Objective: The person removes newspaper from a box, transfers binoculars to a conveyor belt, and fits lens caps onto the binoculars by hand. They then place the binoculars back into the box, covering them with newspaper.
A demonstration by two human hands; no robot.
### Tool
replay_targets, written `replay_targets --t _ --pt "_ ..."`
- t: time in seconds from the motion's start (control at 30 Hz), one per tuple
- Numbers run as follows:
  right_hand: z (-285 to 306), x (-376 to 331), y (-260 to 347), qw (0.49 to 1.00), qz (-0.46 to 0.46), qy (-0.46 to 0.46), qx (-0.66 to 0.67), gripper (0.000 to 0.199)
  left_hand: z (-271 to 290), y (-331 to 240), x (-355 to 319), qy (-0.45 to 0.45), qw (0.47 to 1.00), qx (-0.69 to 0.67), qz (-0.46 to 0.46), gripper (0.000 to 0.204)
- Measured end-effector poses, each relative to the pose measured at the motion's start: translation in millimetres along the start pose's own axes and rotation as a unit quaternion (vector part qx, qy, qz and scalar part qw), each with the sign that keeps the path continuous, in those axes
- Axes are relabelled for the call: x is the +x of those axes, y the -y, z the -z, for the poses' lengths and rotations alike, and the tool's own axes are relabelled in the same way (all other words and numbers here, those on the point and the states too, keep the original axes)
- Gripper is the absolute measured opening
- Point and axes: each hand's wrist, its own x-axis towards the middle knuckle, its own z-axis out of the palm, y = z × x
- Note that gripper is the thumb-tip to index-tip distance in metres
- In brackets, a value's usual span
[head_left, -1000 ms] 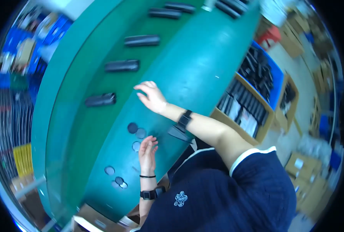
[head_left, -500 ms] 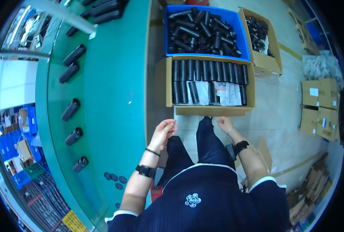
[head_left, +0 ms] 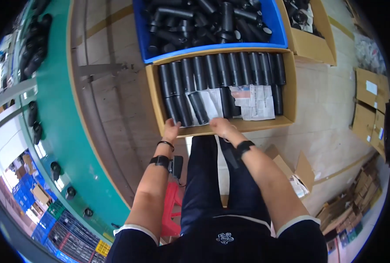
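A cardboard box [head_left: 292, 94] in front of me holds upright rows of black cylinders [head_left: 211, 71], with printed paper [head_left: 258, 105] along its near side. My left hand [head_left: 171, 131] is at the box's near left corner, thumb and finger apart beside the foot of the first near-row cylinder [head_left: 171, 108]. Over the near wall, my right hand [head_left: 223, 127] has its fingers curled together close to the bottom of a tilted cylinder [head_left: 198, 108]. Whatever those fingers hold is hidden. Another cylinder [head_left: 226, 102] stands at the middle of the near row.
Behind the box is a blue bin [head_left: 212, 49] heaped with loose black cylinders; another cardboard box [head_left: 314, 45] adjoins at right. A green-topped table [head_left: 57, 109] with black parts runs along my left. Near my legs are a red stool [head_left: 172, 210] and an opened carton [head_left: 305, 168].
My view has swung toward the box, and the green table has moved out to the left. Both hands have come from in front of the box to its near wall.
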Motion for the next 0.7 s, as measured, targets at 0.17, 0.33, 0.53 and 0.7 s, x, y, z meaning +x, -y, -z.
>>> replay_targets --t 0.17,0.33,0.53,0.7 --pt "-39 97 -31 0.991 -0.064 -0.097 0.062 0.058 -40 -26 52 -0.041 0.993 0.108 0.026 0.093" --pt "-59 139 -47 0.979 -0.042 -0.136 0.143 0.081 -65 -21 75 -0.141 0.976 0.139 0.086 0.087" --pt "-42 137 -63 0.922 -0.036 0.001 0.385 0.076 -50 13 84 -0.025 0.976 -0.212 0.032 0.045" --pt "-22 113 -72 0.83 -0.085 0.118 0.538 0.086 -64 -44 55 0.244 0.92 -0.25 0.174 0.068"
